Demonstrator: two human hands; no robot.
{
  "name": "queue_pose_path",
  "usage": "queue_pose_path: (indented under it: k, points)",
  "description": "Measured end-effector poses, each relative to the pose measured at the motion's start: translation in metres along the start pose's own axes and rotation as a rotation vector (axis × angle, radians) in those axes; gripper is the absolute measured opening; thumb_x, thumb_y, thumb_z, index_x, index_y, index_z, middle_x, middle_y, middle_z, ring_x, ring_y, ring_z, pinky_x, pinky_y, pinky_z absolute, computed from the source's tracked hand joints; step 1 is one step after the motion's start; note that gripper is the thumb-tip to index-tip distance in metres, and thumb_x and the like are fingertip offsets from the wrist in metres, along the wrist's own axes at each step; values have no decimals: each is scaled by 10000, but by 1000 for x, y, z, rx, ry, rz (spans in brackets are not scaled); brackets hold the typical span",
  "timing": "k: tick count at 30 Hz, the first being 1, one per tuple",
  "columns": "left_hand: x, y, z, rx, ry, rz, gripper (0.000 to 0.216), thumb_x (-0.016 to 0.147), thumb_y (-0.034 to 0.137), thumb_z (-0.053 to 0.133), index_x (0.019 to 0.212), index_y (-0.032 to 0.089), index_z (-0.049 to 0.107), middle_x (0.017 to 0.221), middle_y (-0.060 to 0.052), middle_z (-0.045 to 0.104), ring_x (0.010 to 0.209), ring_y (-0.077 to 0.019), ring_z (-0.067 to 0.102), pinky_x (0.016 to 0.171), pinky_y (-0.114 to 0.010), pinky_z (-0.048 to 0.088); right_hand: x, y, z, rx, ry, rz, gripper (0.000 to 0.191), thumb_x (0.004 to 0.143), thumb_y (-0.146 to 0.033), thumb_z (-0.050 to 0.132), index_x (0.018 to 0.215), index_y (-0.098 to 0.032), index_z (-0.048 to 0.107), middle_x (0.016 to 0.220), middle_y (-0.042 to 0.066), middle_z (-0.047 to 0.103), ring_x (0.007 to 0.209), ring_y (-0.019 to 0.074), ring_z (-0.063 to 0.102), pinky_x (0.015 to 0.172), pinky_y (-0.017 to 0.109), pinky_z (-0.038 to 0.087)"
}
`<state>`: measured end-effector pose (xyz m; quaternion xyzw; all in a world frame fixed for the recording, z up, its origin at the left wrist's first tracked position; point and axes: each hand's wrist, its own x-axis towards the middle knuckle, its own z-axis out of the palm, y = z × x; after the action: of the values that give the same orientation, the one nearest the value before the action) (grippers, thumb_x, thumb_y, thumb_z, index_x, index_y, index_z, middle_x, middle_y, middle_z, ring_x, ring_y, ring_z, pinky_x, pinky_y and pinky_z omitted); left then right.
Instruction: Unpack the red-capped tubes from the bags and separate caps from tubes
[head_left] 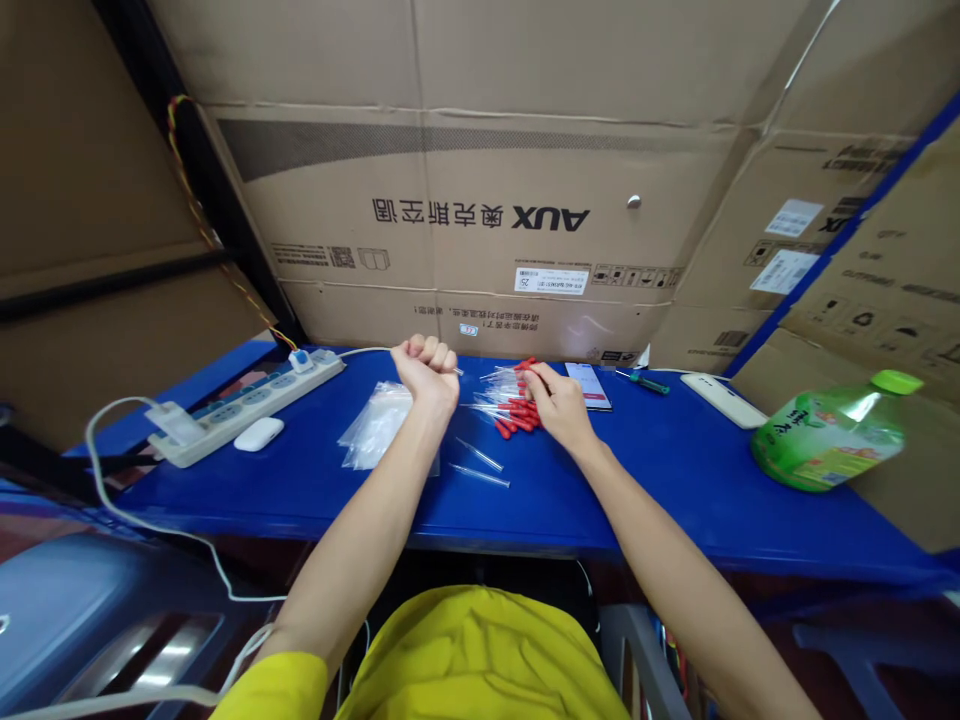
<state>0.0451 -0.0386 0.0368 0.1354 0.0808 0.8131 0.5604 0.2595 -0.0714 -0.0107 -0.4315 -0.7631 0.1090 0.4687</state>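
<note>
We note our right hand [556, 402] curled at the pile of slender, clear, red-ended rods [519, 411], any hold unclear; red ends nearest, shafts mostly pointing left. Farther left, our left hand [427, 374] is fisted around a thin clear tube [459, 372].

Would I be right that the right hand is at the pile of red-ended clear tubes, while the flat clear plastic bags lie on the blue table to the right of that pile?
Not quite: in the head view, the flat clear plastic bags lie left of the pile of red-ended clear tubes, not right. The right hand is indeed at the pile.
</note>
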Motion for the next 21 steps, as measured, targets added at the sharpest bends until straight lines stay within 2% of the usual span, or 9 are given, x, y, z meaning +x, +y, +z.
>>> queue_pose_path:
  k: [3,6,8,12,16,19,21]
  points:
    - [-14,-20,2,109,-136,-156,400,1007,289,401,663,220,208,559,79,128,412,-74,119,415,-237,141,7,16,-20,-143,-11,157,333,1063,-473,436,1187,-220,613,761,21,731,675,199,683,645,273,447]
    - [-23,-33,3,239,-232,-310,406,1035,332,438,674,209,298,575,76,176,431,-72,176,428,-211,189,10,31,-36,-393,-25,357,270,1014,-471,539,1052,-214,612,681,17,698,604,197,638,636,277,441]
    - [-25,-37,3,286,-261,-348,387,1055,339,440,701,198,371,589,71,216,451,-72,222,450,-198,233,9,39,-41,-517,-54,457,231,980,-448,599,937,-222,614,672,22,685,602,190,632,659,282,456]
    - [-23,-45,-2,345,-228,-350,320,1067,338,472,786,187,495,618,58,290,502,-80,310,521,-199,331,7,46,-38,-619,-116,563,200,930,-388,665,823,-226,616,705,39,689,656,190,665,701,293,484]
    - [-20,-51,-11,476,-229,-321,270,1045,315,535,821,171,579,656,38,359,571,-86,393,596,-196,401,7,48,-31,-653,-189,617,156,852,-337,740,822,-224,636,805,60,724,749,208,703,719,300,494]
    - [-17,-52,-20,684,-248,-275,292,1037,373,539,849,177,646,734,0,481,669,-107,489,671,-214,455,8,49,-30,-658,-251,652,185,855,-389,738,842,-226,652,857,78,742,782,225,708,713,309,486]
    - [-14,-52,-26,879,-267,-218,323,1019,441,558,876,188,697,746,-10,523,684,-126,496,665,-231,449,9,46,-30,-647,-231,631,222,900,-440,688,838,-228,660,852,84,741,783,231,702,703,309,469]
